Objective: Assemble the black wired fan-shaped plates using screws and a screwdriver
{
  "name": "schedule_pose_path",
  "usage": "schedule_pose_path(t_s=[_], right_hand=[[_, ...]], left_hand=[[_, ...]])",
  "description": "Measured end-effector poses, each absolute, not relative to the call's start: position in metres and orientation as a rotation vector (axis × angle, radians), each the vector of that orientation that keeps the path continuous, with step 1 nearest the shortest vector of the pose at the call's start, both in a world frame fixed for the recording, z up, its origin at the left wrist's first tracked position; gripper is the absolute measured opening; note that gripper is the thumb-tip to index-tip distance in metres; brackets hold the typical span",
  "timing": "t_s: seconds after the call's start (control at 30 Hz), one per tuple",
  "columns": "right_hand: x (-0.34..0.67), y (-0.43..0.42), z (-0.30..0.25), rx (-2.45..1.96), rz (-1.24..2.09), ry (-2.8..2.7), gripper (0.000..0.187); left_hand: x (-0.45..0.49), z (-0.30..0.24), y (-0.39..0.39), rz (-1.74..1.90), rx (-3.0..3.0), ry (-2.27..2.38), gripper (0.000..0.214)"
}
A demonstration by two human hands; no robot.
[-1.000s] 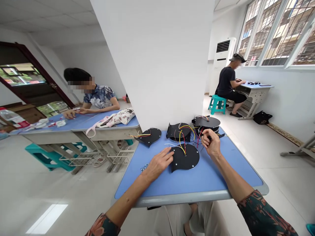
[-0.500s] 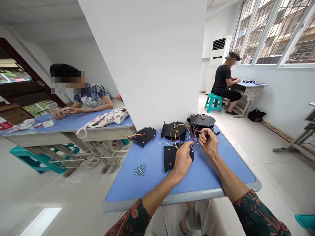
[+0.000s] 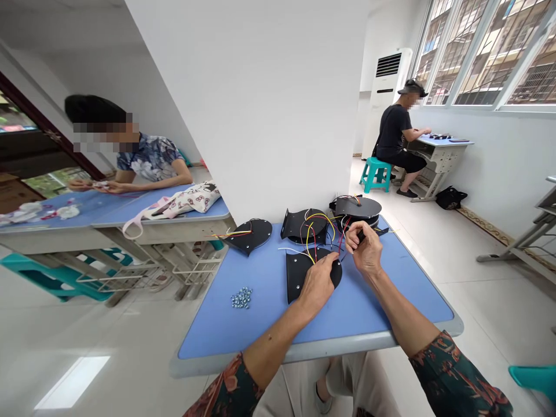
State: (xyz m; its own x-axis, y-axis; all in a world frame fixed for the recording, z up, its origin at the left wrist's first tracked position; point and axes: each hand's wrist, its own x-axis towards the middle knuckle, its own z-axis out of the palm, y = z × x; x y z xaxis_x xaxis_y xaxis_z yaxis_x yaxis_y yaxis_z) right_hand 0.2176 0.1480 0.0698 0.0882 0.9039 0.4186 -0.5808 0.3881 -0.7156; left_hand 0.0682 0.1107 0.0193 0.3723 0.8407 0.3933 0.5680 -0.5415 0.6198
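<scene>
My left hand (image 3: 318,282) lies on a black plate (image 3: 293,277) with a straight left side and a rounded right end. Its fingers are stretched over the plate toward the right end. Yellow, red and white wires (image 3: 309,242) rise beside the fingertips. Just right of the plate, my right hand (image 3: 367,252) is closed around a small black tool (image 3: 361,235), mostly hidden by the fingers. Behind the hands are another black plate with wires (image 3: 299,223) and a stack of round black parts (image 3: 357,206).
A pile of small silvery screws (image 3: 241,297) lies on the blue table (image 3: 260,333), left of the plate. A pointed black plate with wires (image 3: 252,236) sits at the back left. A white pillar (image 3: 269,116) rises behind the table. Two people work at other desks.
My left hand has lowered onto the black plate, fingers flatter than before. My right hand has shifted slightly left, still closed on the small black tool. The whole view has shifted a little.
</scene>
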Motion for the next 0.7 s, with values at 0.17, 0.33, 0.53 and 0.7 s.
schedule_pose_path(t_s=[0.17,0.33,0.53,0.7], right_hand=[[0.2110,0.1492,0.0677,-0.437,1.144,-0.993,0.033],[0.2096,0.1490,0.0692,-0.444,1.128,-1.000,0.035],[0.2085,0.1475,0.0712,-0.454,1.155,-0.997,0.034],[0.2064,0.1459,0.0717,-0.474,1.135,-1.021,0.036]], left_hand=[[0.0685,0.0203,0.1108,0.982,2.227,1.225,0.054],[0.0695,0.0243,0.1088,0.975,2.220,1.250,0.052],[0.0700,0.0268,0.1088,0.950,2.219,1.264,0.052],[0.0702,0.0265,0.1094,0.949,2.213,1.260,0.051]])
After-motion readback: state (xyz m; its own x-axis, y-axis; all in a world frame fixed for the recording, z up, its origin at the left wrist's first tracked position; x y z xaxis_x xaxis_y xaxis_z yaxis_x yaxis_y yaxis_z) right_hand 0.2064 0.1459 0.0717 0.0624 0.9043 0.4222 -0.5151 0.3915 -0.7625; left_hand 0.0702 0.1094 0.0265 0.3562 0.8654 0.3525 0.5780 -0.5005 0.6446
